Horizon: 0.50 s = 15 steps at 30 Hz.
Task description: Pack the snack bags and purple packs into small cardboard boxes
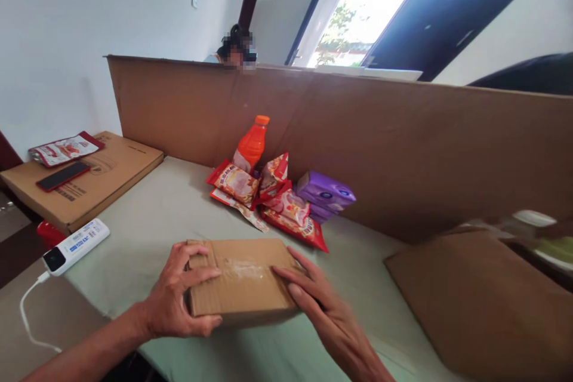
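A small closed cardboard box [244,279] with clear tape on its top lies on the pale green table [147,215] in front of me. My left hand [176,298] grips its left end, thumb under the near side and fingers curled over the top. My right hand [317,304] rests flat on its right end with fingers stretched out. Behind the box lie several red snack packets [277,203], an orange drink bottle [251,143] and a purple pack [324,191].
A tall cardboard wall [403,137] runs along the table's far side, and a person sits behind it. A flat cardboard box [94,182] at the left carries a phone [62,175] and a packet. A white power bank [76,246] with cable lies at the table's left edge. A cardboard flap [483,304] lies at the right.
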### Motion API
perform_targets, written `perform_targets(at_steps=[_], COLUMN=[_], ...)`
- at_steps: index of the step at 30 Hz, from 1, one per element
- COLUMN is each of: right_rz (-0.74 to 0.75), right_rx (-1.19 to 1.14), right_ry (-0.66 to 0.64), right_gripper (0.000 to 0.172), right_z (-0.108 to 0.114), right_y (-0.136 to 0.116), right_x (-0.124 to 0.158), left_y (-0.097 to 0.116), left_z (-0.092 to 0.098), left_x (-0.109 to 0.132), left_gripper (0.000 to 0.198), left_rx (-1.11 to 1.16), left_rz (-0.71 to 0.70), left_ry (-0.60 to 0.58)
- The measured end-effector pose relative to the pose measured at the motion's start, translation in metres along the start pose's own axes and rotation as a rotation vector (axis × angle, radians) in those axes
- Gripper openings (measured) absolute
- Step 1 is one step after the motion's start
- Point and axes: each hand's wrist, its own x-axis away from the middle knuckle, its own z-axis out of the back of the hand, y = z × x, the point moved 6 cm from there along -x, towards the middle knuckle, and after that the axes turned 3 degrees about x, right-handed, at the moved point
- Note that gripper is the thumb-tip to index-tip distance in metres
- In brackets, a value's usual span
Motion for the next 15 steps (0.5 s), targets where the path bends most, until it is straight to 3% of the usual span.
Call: perform_targets(at_steps=[3, 8, 12, 15], right_rz=[0.037, -0.016, -0.068, -0.019], right_rx=[-0.113, -0.319, -0.319, -0.252], right_ry=[-0.008, 0.175, 0.157, 0.136], right_gripper=[0.04, 0.054, 0.056, 0.049], right_z=[-0.021, -0.072, -0.128, -0.152], right_y=[-0.013, -0.006, 0.02, 0.032], right_x=[-0.035, -0.073, -0.069, -0.058], left_y=[-0.006, -0.03, -0.072, -0.121], left_z=[0.024, 0.091, 0.161, 0.205], left_x=[0.001, -0.001, -0.023, -0.052], left_gripper=[0.059, 0.042, 0.04, 0.044], left_rx=[-0.096, -0.333, -0.557, -0.659], left_rz=[-0.008, 0.086, 0.226, 0.297], left_ry=[0.121, 0.306, 0.53, 0.656])
